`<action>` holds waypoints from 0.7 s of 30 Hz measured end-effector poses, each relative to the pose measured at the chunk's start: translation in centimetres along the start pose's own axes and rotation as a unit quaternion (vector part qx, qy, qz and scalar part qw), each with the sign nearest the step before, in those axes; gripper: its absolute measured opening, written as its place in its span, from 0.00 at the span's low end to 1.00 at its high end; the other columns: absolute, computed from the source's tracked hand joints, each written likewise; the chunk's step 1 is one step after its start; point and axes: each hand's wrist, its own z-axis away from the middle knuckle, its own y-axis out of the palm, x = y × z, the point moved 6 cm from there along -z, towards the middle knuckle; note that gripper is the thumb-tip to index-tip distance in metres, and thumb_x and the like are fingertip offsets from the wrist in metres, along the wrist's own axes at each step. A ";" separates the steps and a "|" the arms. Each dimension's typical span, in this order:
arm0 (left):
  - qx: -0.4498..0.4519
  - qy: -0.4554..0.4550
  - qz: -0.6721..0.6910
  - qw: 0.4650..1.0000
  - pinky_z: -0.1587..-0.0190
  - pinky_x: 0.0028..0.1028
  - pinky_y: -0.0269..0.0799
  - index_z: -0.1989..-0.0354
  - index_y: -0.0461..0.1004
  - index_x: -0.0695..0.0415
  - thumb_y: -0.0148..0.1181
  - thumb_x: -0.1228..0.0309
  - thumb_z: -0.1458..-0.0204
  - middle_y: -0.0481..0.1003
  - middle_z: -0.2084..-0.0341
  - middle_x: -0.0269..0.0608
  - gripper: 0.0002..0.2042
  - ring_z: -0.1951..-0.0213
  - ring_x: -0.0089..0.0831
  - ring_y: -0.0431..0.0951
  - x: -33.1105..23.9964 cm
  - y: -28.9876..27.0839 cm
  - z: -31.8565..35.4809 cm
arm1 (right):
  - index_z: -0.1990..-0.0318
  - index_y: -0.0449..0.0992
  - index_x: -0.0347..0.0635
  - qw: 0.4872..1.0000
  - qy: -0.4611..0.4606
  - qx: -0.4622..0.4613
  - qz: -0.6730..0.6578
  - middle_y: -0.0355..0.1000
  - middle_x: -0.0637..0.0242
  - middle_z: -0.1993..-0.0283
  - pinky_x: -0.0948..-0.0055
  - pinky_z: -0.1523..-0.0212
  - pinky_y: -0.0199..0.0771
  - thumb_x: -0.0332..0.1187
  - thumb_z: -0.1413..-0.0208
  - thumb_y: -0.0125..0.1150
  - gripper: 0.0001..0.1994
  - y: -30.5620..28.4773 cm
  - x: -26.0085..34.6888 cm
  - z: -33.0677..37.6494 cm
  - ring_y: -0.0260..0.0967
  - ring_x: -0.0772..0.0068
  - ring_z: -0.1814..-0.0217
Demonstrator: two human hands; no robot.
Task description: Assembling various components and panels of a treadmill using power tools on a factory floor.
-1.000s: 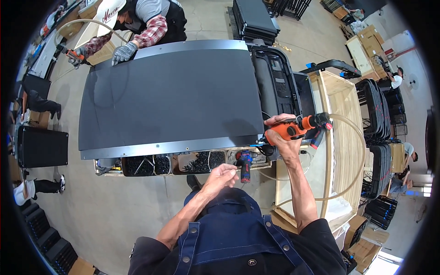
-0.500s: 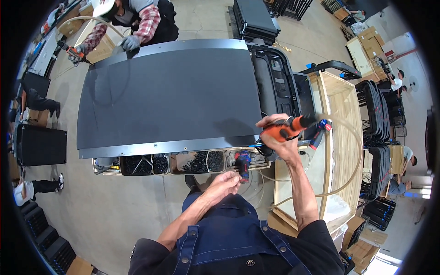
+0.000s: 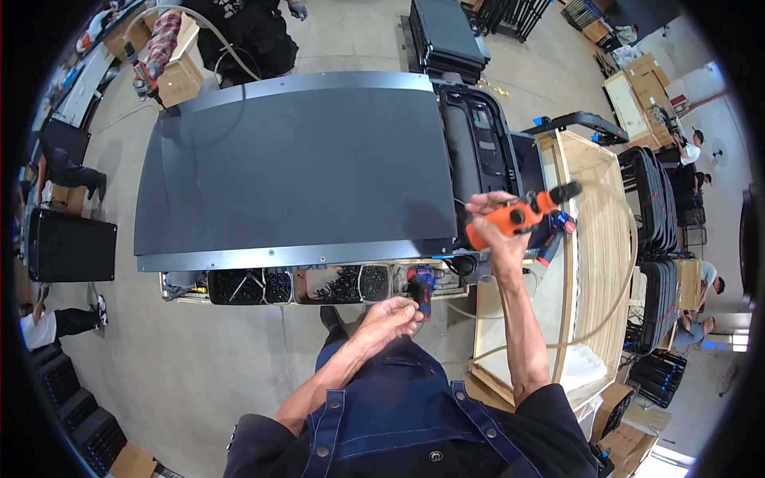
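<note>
My right hand (image 3: 504, 243) grips an orange-and-black air screwdriver (image 3: 522, 215) above the near right corner of a treadmill deck (image 3: 303, 167). The tool's black end points to the far right. A pale hose (image 3: 631, 259) curves down beyond it. My left hand (image 3: 390, 317) is held low in front of my body, fingertips pinched together; whatever is between them is too small to make out. Just beyond those fingertips a blue-and-black cordless drill (image 3: 422, 280) lies on the shelf under the deck's near rail (image 3: 299, 256).
Bins of dark screws (image 3: 237, 285) line the near side. A second cordless drill (image 3: 555, 239) rests by the wooden crate (image 3: 594, 279) on the right. Across the deck a co-worker (image 3: 249, 40) holds another air screwdriver (image 3: 145, 78) at the far left corner. Dark panels (image 3: 448, 40) are stacked behind.
The screwdriver in my right hand has swung further right and its tip now shows clearly. My left hand has barely moved. The co-worker's driver has come down to the deck's corner.
</note>
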 end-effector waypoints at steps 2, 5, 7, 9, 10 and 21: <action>-0.016 0.009 -0.011 1.000 0.61 0.21 0.79 0.53 0.74 0.59 0.62 0.66 0.39 0.79 0.62 0.40 0.12 0.65 0.23 0.80 -0.1 -0.5 -0.1 | 0.49 0.70 0.32 0.998 0.006 -0.063 0.006 0.77 0.53 0.53 0.64 0.48 0.78 0.18 0.50 0.61 0.19 -1.5 -0.5 0.1 0.79 0.63 0.53; -0.026 0.006 -0.006 1.000 0.61 0.21 0.79 0.53 0.74 0.59 0.61 0.65 0.39 0.80 0.62 0.40 0.12 0.66 0.22 0.80 0.0 -0.8 -0.8 | 0.50 0.70 0.32 0.998 -0.006 -0.061 -0.006 0.76 0.54 0.54 0.63 0.48 0.78 0.18 0.50 0.60 0.18 -1.8 -0.5 0.9 0.78 0.63 0.53; -0.034 -0.001 -0.002 0.999 0.61 0.21 0.79 0.54 0.74 0.59 0.61 0.64 0.38 0.80 0.62 0.40 0.12 0.66 0.22 0.80 0.1 -0.8 -1.0 | 0.51 0.69 0.32 0.999 -0.025 -0.003 0.039 0.76 0.53 0.55 0.63 0.47 0.78 0.17 0.52 0.62 0.19 -0.9 0.1 1.6 0.78 0.63 0.53; -0.045 -0.005 -0.021 0.999 0.64 0.21 0.78 0.58 0.73 0.58 0.61 0.62 0.38 0.80 0.63 0.42 0.11 0.67 0.22 0.80 -0.1 -0.8 -1.4 | 0.52 0.69 0.32 0.999 -0.045 0.013 0.022 0.77 0.53 0.56 0.64 0.47 0.78 0.18 0.54 0.65 0.19 0.1 -0.1 1.8 0.77 0.63 0.52; -0.046 -0.008 -0.021 0.999 0.64 0.21 0.78 0.58 0.73 0.58 0.61 0.62 0.38 0.80 0.63 0.42 0.11 0.67 0.22 0.80 0.0 -0.9 -1.5 | 0.53 0.69 0.33 0.997 -0.059 0.029 0.038 0.77 0.52 0.56 0.64 0.47 0.78 0.19 0.54 0.66 0.19 0.3 -0.4 1.6 0.77 0.63 0.53; 0.059 0.019 -0.066 0.996 0.57 0.26 0.76 0.44 0.69 0.60 0.52 0.64 0.33 0.77 0.58 0.40 0.15 0.60 0.26 0.78 -3.3 2.4 -1.5 | 0.52 0.70 0.35 0.999 -0.018 -0.036 -0.013 0.77 0.53 0.54 0.62 0.44 0.77 0.19 0.55 0.66 0.20 1.0 -0.1 0.7 0.76 0.61 0.50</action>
